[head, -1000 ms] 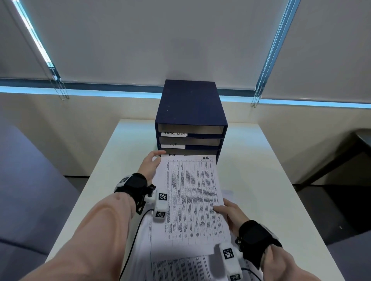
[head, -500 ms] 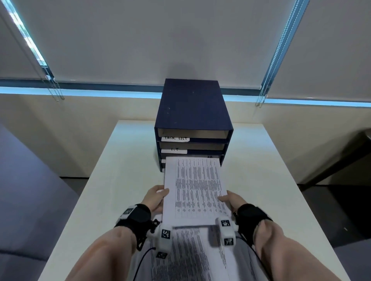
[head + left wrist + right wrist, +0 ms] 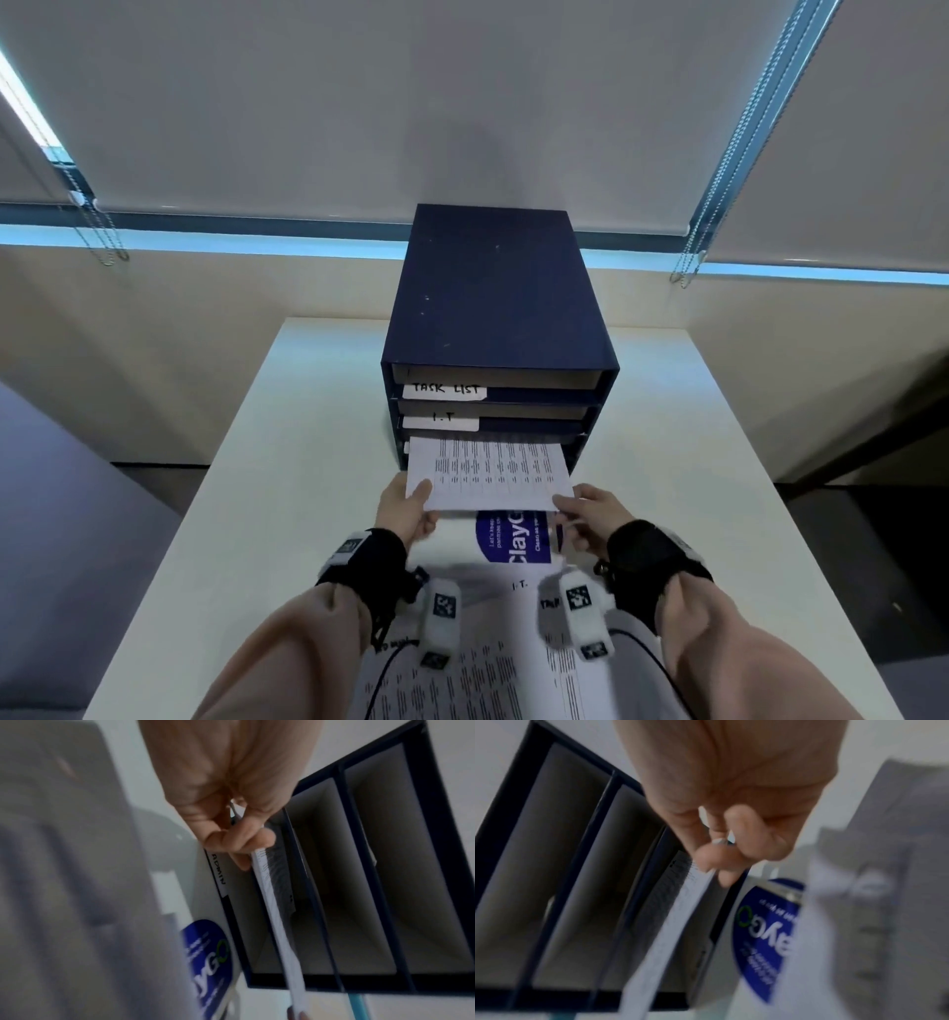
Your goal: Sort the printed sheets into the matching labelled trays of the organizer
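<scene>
A navy organizer (image 3: 493, 288) stands at the table's far middle, with trays labelled TASK LIST (image 3: 444, 390) and I.T. (image 3: 441, 419). A printed table sheet (image 3: 488, 473) lies about halfway inside the opening just below the I.T. label. My left hand (image 3: 418, 493) pinches its near left corner and my right hand (image 3: 565, 506) pinches its near right corner. In the left wrist view my left hand (image 3: 239, 841) grips the sheet's edge (image 3: 277, 923) above an ADMIN label (image 3: 218, 872). The right wrist view shows my right hand (image 3: 718, 860) pinching the sheet (image 3: 670, 933) at the organizer's mouth (image 3: 552, 862).
Under my hands on the white table (image 3: 287, 462) lies a sheet with a blue ClayGo logo (image 3: 513, 534). More printed table sheets (image 3: 488, 678) are spread nearer me. Blind cords (image 3: 97, 226) hang at the back on both sides.
Both hands have pushed the sheet forward, so its far half has gone into the organizer. The ClayGo sheet beneath it has come into view.
</scene>
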`<action>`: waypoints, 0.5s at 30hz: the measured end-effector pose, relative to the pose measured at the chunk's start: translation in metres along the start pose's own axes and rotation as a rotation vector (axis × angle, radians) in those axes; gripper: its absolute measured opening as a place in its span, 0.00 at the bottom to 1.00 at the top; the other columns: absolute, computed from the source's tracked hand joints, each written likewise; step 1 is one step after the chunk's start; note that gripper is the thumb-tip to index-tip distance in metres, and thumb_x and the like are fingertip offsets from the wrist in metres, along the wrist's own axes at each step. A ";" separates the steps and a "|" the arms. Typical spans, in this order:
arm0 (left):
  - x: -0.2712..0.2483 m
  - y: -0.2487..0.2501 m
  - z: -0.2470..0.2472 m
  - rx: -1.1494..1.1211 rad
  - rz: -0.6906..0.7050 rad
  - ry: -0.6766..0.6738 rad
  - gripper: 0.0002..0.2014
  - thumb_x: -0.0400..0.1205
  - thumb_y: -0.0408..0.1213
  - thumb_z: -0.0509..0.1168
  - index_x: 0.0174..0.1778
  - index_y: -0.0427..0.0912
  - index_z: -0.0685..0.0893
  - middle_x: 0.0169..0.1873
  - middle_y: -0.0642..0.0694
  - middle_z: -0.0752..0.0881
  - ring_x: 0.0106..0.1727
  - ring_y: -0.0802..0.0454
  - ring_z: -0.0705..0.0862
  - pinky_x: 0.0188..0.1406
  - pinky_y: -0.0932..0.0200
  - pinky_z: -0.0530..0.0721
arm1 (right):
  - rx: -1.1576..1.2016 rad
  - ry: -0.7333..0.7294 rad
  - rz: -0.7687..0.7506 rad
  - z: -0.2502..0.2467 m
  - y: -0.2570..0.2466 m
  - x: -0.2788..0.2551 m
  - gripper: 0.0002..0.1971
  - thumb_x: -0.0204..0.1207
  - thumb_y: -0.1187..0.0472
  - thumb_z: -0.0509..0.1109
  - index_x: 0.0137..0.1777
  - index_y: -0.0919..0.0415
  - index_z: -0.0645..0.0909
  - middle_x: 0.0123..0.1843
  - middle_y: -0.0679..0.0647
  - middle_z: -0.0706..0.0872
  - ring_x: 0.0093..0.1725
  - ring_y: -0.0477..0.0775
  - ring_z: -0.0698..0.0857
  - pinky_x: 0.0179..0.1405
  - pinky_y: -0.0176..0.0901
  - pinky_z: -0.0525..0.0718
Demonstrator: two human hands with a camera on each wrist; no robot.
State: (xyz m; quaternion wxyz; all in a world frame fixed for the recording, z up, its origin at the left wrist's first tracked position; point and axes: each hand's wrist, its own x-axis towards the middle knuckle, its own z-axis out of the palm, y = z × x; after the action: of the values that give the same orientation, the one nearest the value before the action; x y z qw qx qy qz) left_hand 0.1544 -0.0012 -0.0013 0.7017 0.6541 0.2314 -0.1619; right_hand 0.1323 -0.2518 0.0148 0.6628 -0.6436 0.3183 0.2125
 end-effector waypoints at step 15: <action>-0.046 0.027 -0.015 0.321 0.213 -0.157 0.04 0.83 0.33 0.64 0.45 0.38 0.81 0.36 0.38 0.85 0.31 0.51 0.81 0.31 0.64 0.81 | 0.252 -0.132 -0.118 0.023 -0.004 -0.039 0.13 0.83 0.73 0.57 0.63 0.71 0.78 0.56 0.66 0.85 0.53 0.64 0.86 0.50 0.47 0.89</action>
State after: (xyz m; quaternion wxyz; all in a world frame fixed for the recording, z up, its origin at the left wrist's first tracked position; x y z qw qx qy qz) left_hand 0.1288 0.0131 0.0456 0.6173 0.7638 0.0768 -0.1723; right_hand 0.1111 -0.2249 0.0441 0.7692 -0.5574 0.2600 0.1733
